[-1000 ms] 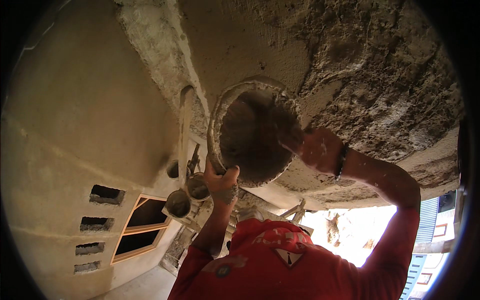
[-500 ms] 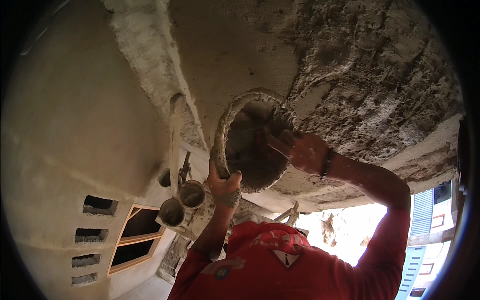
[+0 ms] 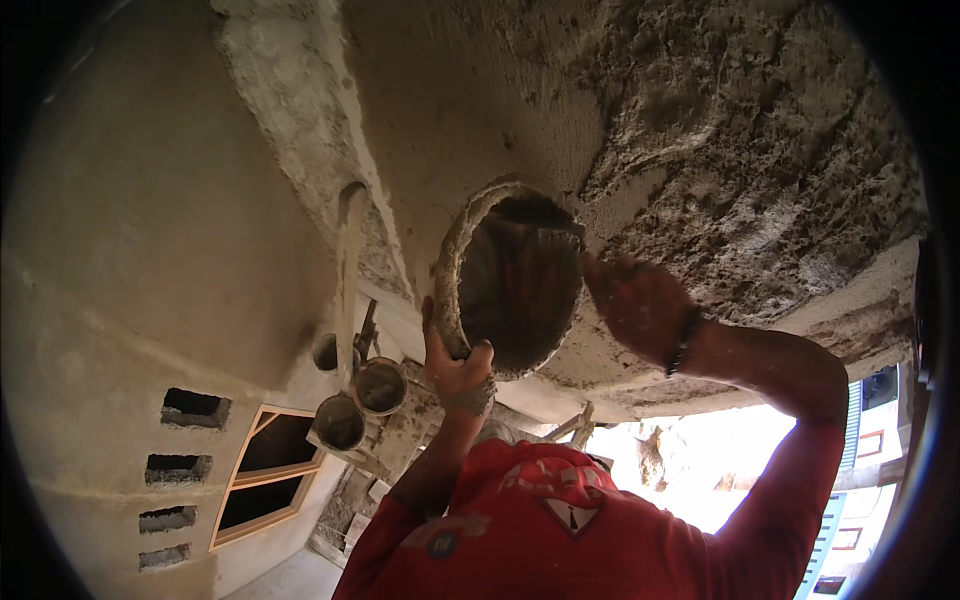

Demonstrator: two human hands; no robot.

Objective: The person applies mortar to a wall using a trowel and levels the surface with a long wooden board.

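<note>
A round, mortar-crusted bowl (image 3: 452, 270) is held up in front of the plastered surface, its opening facing me. My left hand (image 3: 458, 372) grips its lower left rim, thumb over the edge and fingers behind. Across the opening shows a dark, smooth, reddish-brown patch (image 3: 520, 290) with a straight upper edge; blur hides whether this is a tool blade or the bowl's contents. My right hand (image 3: 640, 305) is beside the bowl's right rim, fingers curled and smeared by motion. Whether it holds anything is unclear. A dark bracelet (image 3: 685, 340) circles that wrist.
Rough wet mortar (image 3: 760, 170) covers the surface at upper right, with smoother plaster (image 3: 470, 90) beside it. A pole (image 3: 349, 270) stands to the left above several buckets (image 3: 380, 387). A wood-framed window (image 3: 268, 470) and slot openings (image 3: 195, 408) are at lower left.
My right hand has moved out from over the bowl's opening to its right side. The left hand still grips the rim. A straight-edged dark patch now shows in the opening.
</note>
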